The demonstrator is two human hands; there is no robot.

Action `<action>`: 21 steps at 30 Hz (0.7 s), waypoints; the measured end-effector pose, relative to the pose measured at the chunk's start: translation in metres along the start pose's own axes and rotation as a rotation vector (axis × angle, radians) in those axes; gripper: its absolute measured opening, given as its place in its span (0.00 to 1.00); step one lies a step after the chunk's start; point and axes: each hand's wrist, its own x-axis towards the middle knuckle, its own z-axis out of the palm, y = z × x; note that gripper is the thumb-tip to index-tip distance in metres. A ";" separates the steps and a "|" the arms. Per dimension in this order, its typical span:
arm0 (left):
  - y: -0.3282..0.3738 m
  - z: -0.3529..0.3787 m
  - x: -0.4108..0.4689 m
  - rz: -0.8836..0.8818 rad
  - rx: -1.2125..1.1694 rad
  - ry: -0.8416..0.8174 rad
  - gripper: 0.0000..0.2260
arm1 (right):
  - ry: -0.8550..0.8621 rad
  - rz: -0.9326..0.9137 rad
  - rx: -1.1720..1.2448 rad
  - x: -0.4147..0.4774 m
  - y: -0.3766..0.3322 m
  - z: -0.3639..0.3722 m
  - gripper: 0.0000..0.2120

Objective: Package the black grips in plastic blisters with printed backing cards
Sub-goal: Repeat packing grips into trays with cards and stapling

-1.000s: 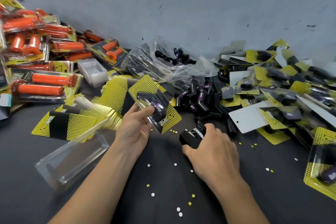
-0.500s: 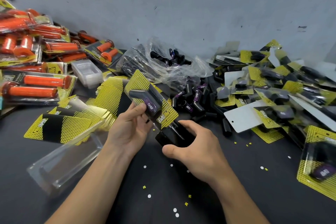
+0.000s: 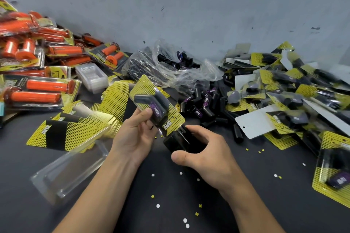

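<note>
My left hand (image 3: 135, 134) holds a blister pack (image 3: 156, 106) at the centre: a black grip with a purple label under clear plastic on a yellow-and-black backing card. The card's lower edge sits in the mouth of a black stapler (image 3: 180, 143), around which my right hand (image 3: 206, 154) is curled. Loose black grips (image 3: 200, 106) lie in a heap just behind. A fan of unused backing cards (image 3: 75, 128) lies to the left.
Packs of orange grips (image 3: 37, 89) pile up at far left, with a stack of clear blisters (image 3: 92, 77) and one large empty blister (image 3: 70, 170) near my left forearm. A plastic bag of grips (image 3: 170, 66) sits by the wall. Finished packs (image 3: 295, 91) cover the right side.
My right hand lifted the stapler off the table and brought it left to the pack's lower edge. My left hand tilted the pack toward it.
</note>
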 end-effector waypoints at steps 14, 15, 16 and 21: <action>0.001 0.002 -0.002 0.044 0.076 0.049 0.20 | -0.047 -0.041 0.017 0.002 0.004 0.001 0.36; 0.001 0.002 -0.002 0.049 0.103 0.046 0.20 | -0.044 -0.040 0.033 0.002 0.004 0.000 0.36; 0.001 0.002 -0.004 0.056 0.136 0.035 0.19 | -0.047 -0.038 0.051 0.002 0.004 0.000 0.35; -0.001 0.004 -0.006 0.052 0.161 -0.013 0.16 | -0.050 -0.027 0.112 0.003 0.004 0.000 0.32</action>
